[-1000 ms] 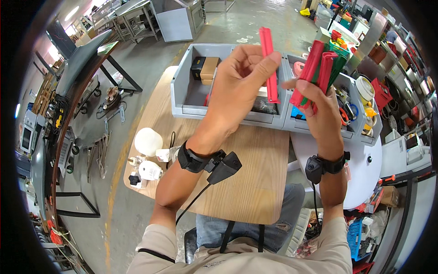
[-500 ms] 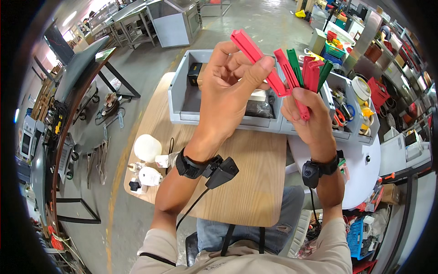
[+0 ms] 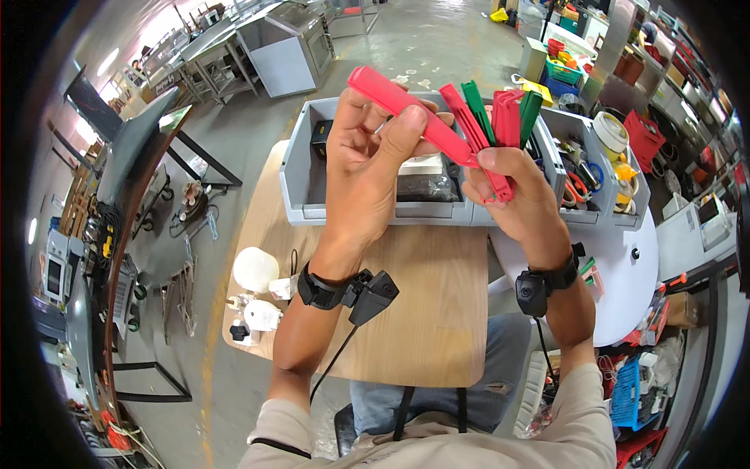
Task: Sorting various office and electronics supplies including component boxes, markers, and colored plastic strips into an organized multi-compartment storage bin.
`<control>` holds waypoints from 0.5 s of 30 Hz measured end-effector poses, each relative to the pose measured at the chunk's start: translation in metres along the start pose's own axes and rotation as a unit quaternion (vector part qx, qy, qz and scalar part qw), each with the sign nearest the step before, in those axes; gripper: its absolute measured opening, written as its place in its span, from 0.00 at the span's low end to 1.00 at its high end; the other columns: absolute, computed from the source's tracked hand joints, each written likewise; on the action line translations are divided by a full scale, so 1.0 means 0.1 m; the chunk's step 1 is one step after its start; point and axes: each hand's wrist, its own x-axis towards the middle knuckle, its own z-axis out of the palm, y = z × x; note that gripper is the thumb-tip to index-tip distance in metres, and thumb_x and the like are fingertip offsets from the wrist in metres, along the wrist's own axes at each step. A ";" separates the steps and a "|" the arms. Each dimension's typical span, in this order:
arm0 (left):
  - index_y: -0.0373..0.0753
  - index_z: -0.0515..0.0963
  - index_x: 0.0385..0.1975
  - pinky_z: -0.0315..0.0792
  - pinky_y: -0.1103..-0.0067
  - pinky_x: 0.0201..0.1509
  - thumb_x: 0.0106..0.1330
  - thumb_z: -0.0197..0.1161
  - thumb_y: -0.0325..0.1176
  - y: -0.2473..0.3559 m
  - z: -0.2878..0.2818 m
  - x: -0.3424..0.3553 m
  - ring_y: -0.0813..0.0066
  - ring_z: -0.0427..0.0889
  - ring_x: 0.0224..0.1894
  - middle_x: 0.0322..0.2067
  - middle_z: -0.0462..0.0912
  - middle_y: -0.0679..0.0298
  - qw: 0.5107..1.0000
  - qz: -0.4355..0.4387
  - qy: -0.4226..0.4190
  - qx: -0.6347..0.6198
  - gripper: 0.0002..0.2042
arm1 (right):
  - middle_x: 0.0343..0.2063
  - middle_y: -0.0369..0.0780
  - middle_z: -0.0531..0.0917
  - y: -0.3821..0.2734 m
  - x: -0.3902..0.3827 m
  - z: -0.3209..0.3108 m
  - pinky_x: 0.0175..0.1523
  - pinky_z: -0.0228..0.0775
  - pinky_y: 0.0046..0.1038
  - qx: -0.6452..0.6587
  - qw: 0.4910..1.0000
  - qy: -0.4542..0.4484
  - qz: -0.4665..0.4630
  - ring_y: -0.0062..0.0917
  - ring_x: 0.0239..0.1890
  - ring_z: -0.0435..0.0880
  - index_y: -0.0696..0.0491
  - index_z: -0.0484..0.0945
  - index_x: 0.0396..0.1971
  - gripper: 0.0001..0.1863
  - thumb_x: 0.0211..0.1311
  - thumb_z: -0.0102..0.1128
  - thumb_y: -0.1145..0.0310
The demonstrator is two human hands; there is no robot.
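My left hand (image 3: 363, 160) pinches a long red plastic bag clip (image 3: 383, 96) between thumb and fingers, above the grey bin. The clip slants down to the right, and its lower end meets the bunch in my right hand (image 3: 523, 191). That hand is closed around several bag clips, fanned upward: a red clip (image 3: 461, 112), a green clip (image 3: 476, 112), more red clips (image 3: 507, 117) and another green clip (image 3: 530, 117). One red end sticks out below my right thumb. My fingers hide the lower parts of the bunch.
Behind my hands stands a grey bin (image 3: 351, 213) with packages in it; a second bin (image 3: 598, 215) holds scissors and tape rolls. White plugs and a round white thing (image 3: 256, 270) lie at the left of the wooden table (image 3: 414, 313). At right is a white round table (image 3: 625, 289).
Both hands and the clips have shifted slightly left in the view, which has itself moved a little. The left clip now lies flatter, its lower end still at the right-hand bunch.
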 end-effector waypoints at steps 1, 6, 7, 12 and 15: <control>0.40 0.70 0.51 0.83 0.74 0.48 0.72 0.60 0.34 0.00 0.00 0.00 0.63 0.85 0.48 0.44 0.82 0.57 1.000 -0.003 -0.003 -0.008 0.13 | 0.15 0.32 0.70 0.00 0.00 0.00 0.25 0.51 0.20 0.016 1.000 -0.008 0.003 0.13 0.15 0.62 0.52 0.74 0.26 0.10 0.64 0.55 0.63; 0.43 0.71 0.51 0.81 0.74 0.52 0.73 0.58 0.40 -0.04 0.01 -0.02 0.67 0.81 0.52 0.45 0.81 0.61 0.996 -0.037 -0.019 -0.083 0.13 | 0.15 0.32 0.70 0.01 -0.01 0.04 0.25 0.52 0.20 0.067 0.998 -0.006 0.014 0.13 0.15 0.62 0.51 0.73 0.25 0.09 0.63 0.55 0.65; 0.42 0.72 0.49 0.81 0.74 0.51 0.72 0.59 0.38 -0.05 0.02 -0.02 0.68 0.82 0.50 0.45 0.81 0.61 0.991 -0.050 -0.002 -0.125 0.11 | 0.16 0.33 0.71 0.01 -0.01 0.03 0.25 0.56 0.21 0.059 0.998 -0.008 0.015 0.15 0.17 0.67 0.52 0.73 0.26 0.10 0.60 0.60 0.63; 0.42 0.74 0.45 0.80 0.72 0.50 0.72 0.59 0.37 -0.05 0.02 -0.04 0.69 0.83 0.48 0.45 0.81 0.60 0.972 -0.073 0.020 -0.221 0.09 | 0.16 0.33 0.72 0.02 0.00 0.07 0.23 0.58 0.20 0.076 0.997 -0.020 -0.001 0.17 0.17 0.70 0.52 0.73 0.26 0.11 0.57 0.63 0.62; 0.42 0.74 0.46 0.80 0.72 0.51 0.72 0.60 0.37 -0.04 -0.02 -0.04 0.69 0.83 0.48 0.47 0.81 0.59 0.972 -0.062 -0.003 -0.226 0.09 | 0.16 0.33 0.71 0.03 0.02 0.03 0.22 0.56 0.20 0.085 0.995 -0.052 -0.013 0.16 0.16 0.69 0.52 0.72 0.24 0.10 0.58 0.62 0.64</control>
